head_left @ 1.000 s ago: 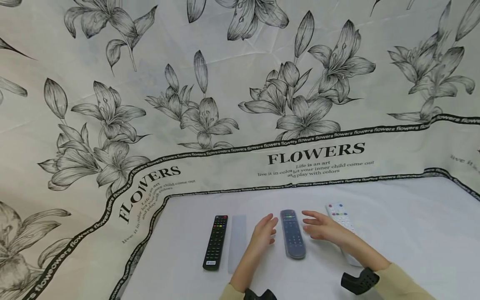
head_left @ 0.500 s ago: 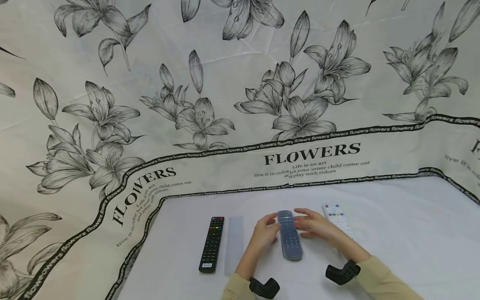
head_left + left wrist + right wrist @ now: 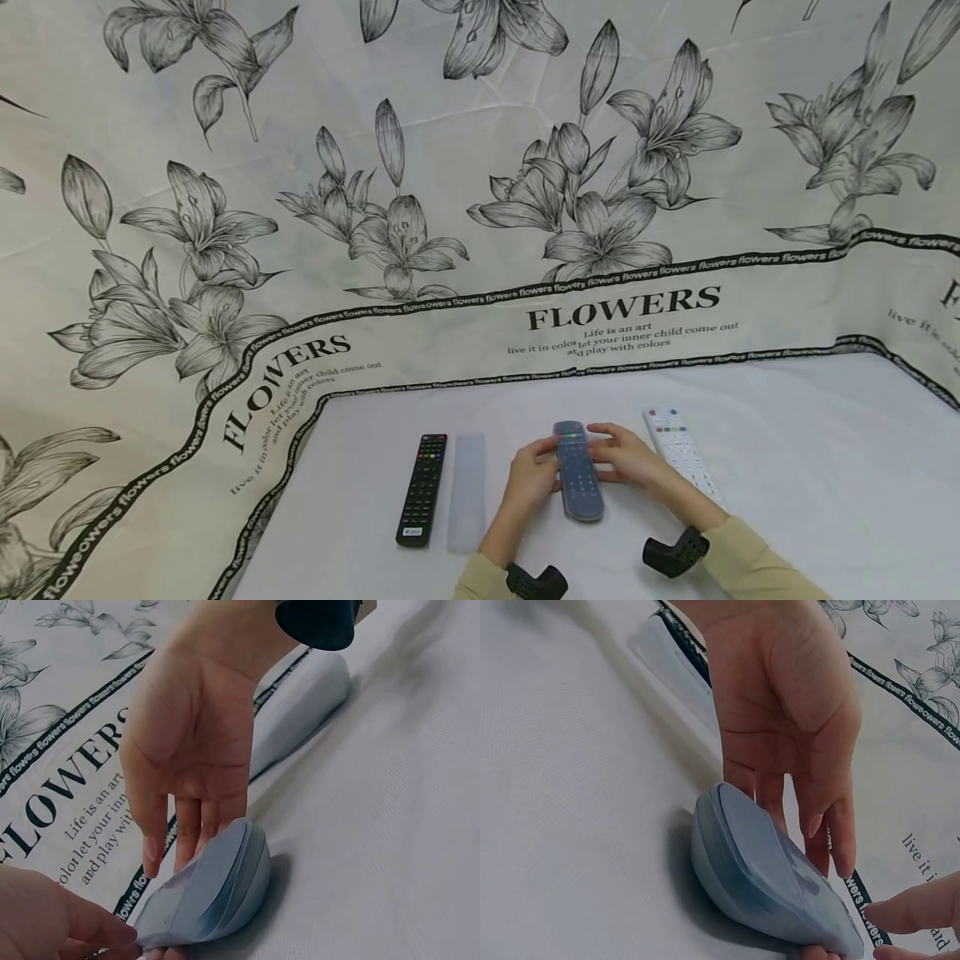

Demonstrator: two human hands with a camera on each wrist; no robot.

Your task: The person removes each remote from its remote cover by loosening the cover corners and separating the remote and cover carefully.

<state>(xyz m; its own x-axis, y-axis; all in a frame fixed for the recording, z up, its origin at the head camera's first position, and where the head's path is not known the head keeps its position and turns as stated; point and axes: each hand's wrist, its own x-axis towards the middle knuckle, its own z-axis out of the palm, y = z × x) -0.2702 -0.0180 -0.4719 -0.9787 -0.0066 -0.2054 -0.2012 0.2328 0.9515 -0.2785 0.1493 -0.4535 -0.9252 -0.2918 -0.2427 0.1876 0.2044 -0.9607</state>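
A blue-grey remote control (image 3: 581,483) in a translucent cover lies on the white cloth between both hands. My left hand (image 3: 528,479) grips its left edge near the upper end with bent fingers. From the other side my right hand (image 3: 633,458) holds the right edge, its fingertips overlapping the upper half. In the left wrist view the left hand (image 3: 52,915) meets the remote (image 3: 217,892) at its far end. The right wrist view shows the right hand (image 3: 922,904) close by that same end of the remote (image 3: 757,862), a fingertip under its edge.
Left of the hands lie a black remote control (image 3: 422,490) and a flat translucent sleeve (image 3: 467,492). A white remote control (image 3: 681,450) lies to the right, partly hidden by the right forearm. Behind the white cloth (image 3: 817,467) rises a flower-printed cloth (image 3: 465,250).
Both hands have closed in on the blue-grey remote from either side, and their fingers now meet its edges. The view has swung slightly to the right.
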